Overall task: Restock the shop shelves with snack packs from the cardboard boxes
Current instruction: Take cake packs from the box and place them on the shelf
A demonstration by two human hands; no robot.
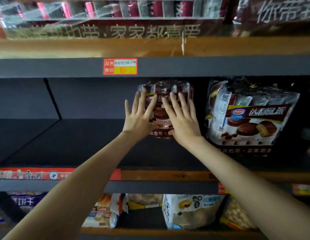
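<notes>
both hands' fingers (149, 104) flat on snack pack (161, 115), middle shelf (81, 144)

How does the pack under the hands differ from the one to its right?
The left pack sits deeper on the shelf; the right pack stands nearer the front. The left hand and right hand press flat on the left pack, hiding much of its face; the right pack is untouched, face clear. Both are brown chocolate-pie packs.

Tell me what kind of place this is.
Likely a shop aisle: a price tag on the shelf edge, and the left hand and right hand pressing a snack pack beside a second pack.
</notes>
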